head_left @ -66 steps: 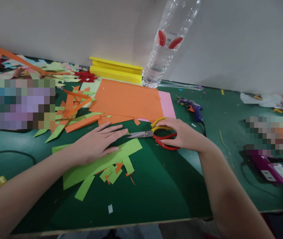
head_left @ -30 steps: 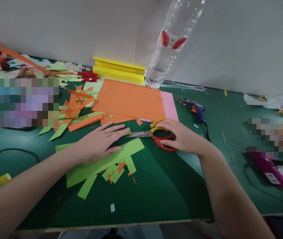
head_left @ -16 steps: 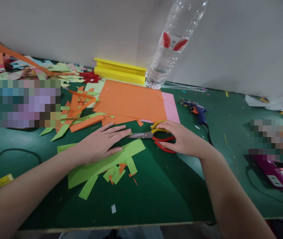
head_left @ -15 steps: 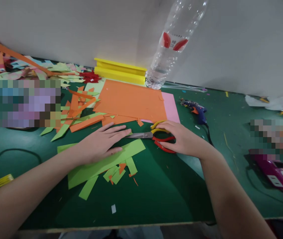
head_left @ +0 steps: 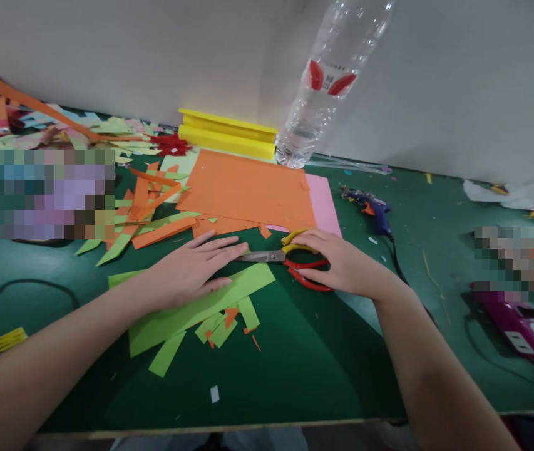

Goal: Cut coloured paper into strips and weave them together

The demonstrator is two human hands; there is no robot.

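Note:
My left hand (head_left: 191, 269) lies flat, fingers stretched out, on a long light-green paper strip (head_left: 236, 287) on the green table. Its fingertips nearly touch the blades of the scissors (head_left: 290, 260), which lie on the table with a yellow and a red handle. My right hand (head_left: 344, 263) rests over those handles with the fingers curled around them. Small green and orange paper offcuts (head_left: 222, 322) lie just below the strip.
An orange sheet (head_left: 248, 188) over a pink sheet (head_left: 325, 203) lies behind the hands. Yellow folded paper (head_left: 226, 133) and a clear plastic bottle (head_left: 323, 88) stand by the wall. A blue glue gun (head_left: 370, 207) lies right, orange and green strips (head_left: 144, 213) left, a purple device (head_left: 520, 322) far right.
Both hands and the scissors stay where they were; only the view has drifted slightly.

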